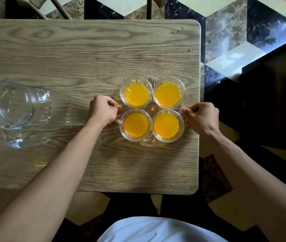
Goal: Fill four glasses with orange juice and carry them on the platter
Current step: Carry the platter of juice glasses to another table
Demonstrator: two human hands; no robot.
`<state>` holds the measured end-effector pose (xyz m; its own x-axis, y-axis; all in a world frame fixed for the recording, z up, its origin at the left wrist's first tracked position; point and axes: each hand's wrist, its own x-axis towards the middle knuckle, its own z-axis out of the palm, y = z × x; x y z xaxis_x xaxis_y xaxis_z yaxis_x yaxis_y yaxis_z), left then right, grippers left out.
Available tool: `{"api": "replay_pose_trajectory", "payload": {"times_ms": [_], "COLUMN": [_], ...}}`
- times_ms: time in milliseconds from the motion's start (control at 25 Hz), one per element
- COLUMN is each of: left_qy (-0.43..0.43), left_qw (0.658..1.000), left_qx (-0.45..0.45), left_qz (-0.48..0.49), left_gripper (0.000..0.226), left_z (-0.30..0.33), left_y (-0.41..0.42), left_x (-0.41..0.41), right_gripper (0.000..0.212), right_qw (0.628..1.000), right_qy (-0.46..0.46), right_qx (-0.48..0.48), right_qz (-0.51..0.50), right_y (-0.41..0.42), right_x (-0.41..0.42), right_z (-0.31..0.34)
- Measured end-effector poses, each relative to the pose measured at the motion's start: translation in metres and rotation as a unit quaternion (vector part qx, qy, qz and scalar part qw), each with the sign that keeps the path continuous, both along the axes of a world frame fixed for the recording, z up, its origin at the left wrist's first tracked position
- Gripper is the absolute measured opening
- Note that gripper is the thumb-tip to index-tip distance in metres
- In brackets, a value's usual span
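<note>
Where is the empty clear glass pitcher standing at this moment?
In the head view, the empty clear glass pitcher stands at the left edge of the wooden table, left of the left hand and apart from the four juice-filled glasses.

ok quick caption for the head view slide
Both hands, left and right, grip a clear platter holding four glasses of orange juice, empty pitcher at left.

1. A rectangular light-oak wood-grain table (pixel 79 55) with rounded corners filled most of the view.
2. Small pale liquid droplets (pixel 178 30) lay near its far right corner.
3. A patterned marble floor (pixel 243 28) of black, brown and cream tiles surrounded the table.
</note>
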<state>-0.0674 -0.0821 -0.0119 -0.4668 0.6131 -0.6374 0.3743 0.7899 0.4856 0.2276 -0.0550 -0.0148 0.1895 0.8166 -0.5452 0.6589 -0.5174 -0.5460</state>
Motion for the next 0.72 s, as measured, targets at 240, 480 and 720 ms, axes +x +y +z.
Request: {"api": "replay_pose_trajectory", "payload": {"times_ms": [240, 480, 720], "left_qy": [-0.015, -0.02, -0.03], "left_qw": [1.0, 1.0, 0.999], "left_qx": [0.0, -0.004, 0.003], "left_qz": [0.016, -0.001, -0.016], "left_gripper": [0.016, 0.027, 0.017], "left_z": [0.002, 0.006, 0.017], "left_y": [-0.007, -0.019, -0.037], "left_x": [0.003, 0.001, 0.002], "right_gripper": [0.021, 0.018, 0.019], "right_qw": [1.0, 1.0, 1.0], "right_qy": [-0.006, -0.01, -0.006], "right_qx": [0.001, -0.002, 0.007], "right_qz": [0.0, 0.0, -0.009], "right_y": [-0.009, -0.023, -0.049], "right_x": [0.001, 0.002, 0.003], "right_z": [0.004, 0.014, 0.028]}}
